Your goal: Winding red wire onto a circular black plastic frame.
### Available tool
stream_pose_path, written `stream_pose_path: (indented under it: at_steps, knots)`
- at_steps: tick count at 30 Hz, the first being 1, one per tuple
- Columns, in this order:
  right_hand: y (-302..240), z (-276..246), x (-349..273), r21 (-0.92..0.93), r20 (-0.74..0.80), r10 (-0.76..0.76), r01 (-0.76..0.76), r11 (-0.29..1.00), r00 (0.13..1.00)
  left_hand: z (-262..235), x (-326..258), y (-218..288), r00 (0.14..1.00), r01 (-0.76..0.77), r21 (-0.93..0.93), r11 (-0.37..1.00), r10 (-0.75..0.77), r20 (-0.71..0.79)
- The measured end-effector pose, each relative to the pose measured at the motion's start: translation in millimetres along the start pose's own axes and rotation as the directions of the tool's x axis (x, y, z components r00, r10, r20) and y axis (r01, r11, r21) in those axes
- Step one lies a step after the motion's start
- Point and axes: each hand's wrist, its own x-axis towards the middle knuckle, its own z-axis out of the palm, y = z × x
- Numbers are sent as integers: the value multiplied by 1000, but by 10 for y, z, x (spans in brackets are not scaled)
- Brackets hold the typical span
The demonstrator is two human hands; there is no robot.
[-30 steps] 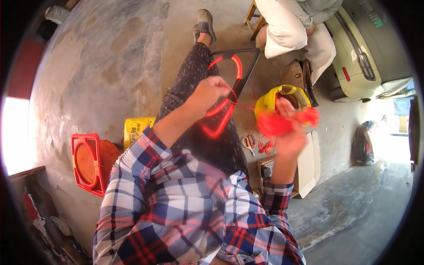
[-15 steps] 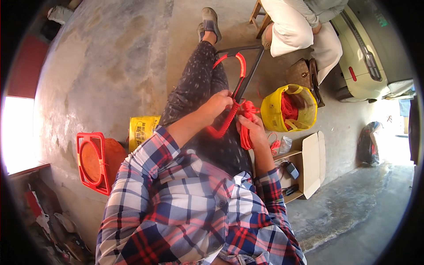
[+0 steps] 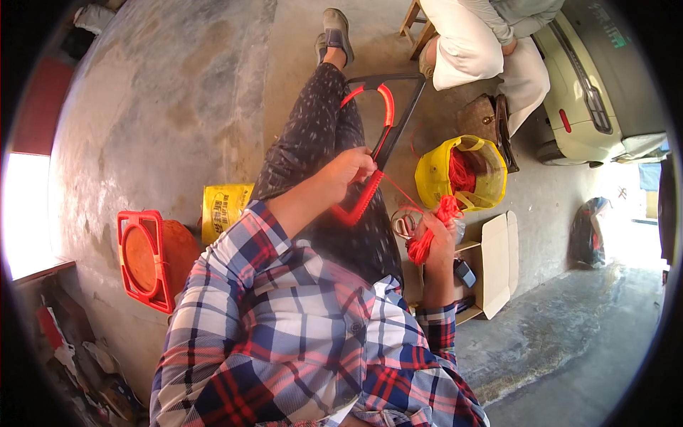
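Note:
Over my legs lies a black angular frame [image 3: 407, 117], part of it wrapped closely with red cord [image 3: 366, 196] and a red curved piece inside it. My left hand [image 3: 348, 169] is closed round the frame's side, just above the wrapped stretch. A bunched hank of red cord [image 3: 448, 208] is in my right hand [image 3: 440, 238], out to the right near the yellow bucket. From the frame a thin strand of cord runs taut across to that hank. Fingers of the right hand wrap round the hank's middle.
A yellow bucket [image 3: 429, 178] with more red cord [image 3: 462, 173] stands right of my legs, beside a brown handbag [image 3: 479, 114]. Nearer is an open cardboard box [image 3: 501, 263]. Left are a yellow package [image 3: 226, 212] and a red frame [image 3: 128, 262]. A seated person [image 3: 466, 53] and a car [image 3: 589, 82] are far right.
My right hand has moved right and slightly nearer, away from the frame, drawing the strand out straight. The left hand keeps its hold on the frame.

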Motion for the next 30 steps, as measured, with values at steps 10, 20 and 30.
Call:
stream_pose_path:
  at_steps: [10,20,30]
  knots:
    - [-19,275,-25,322,277,115,-205,924,954,555,-703,9,675,-589,802,98,606,421]
    - [-77,213,265,-171,475,-59,158,972,878,627,-895,819,834,-552,39,833,551,33]
    - [19,636,709,-631,450,36,289,720,893,3,-514,430,895,-332,908,-255,218,389]
